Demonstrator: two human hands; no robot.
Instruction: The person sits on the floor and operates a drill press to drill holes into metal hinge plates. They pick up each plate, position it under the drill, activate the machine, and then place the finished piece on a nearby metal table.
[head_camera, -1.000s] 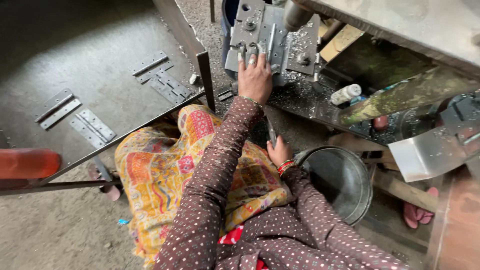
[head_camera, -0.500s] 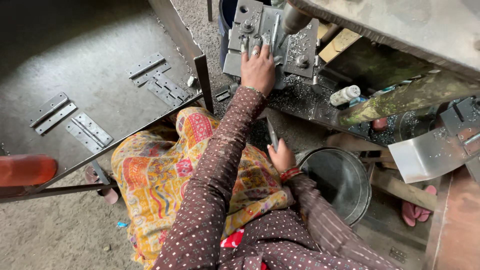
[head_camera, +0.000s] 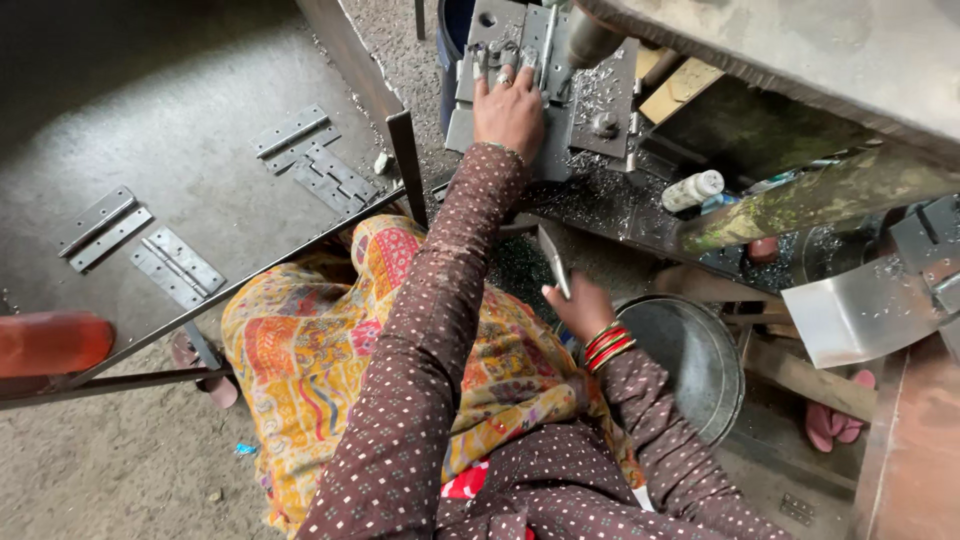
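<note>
Rough grey concrete floor (head_camera: 120, 470) spreads under a dark steel bench (head_camera: 150, 150) at the upper left, where several flat grey metal hinges (head_camera: 175, 265) lie spread out, well apart from both hands. Ahead of the person stands a grey metal press fixture (head_camera: 560, 90) dusted with bright metal shavings, mounted under a heavy worn machine body (head_camera: 800, 70). The left hand (head_camera: 510, 110), arm stretched forward in a brown dotted sleeve, lies flat on the fixture with its fingers (head_camera: 500, 65) spread over a small grey hinge piece (head_camera: 490, 55) seated there; its grip is pressed down on that piece rather than closed round it. The right hand (head_camera: 580, 305), with red and gold bangles at the wrist, is drawn back near the lap and is clenched on a thin flat grey metal strip (head_camera: 553, 260), which stands tilted upward out of the fingers. Just to the right of this hand sits a round grey metal pan (head_camera: 690, 360) on the floor. A small white plastic bottle (head_camera: 692, 190) lies on the shaving-covered ledge to the right of the fixture. An orange patterned cloth (head_camera: 300, 360) covers the person's lap.
</note>
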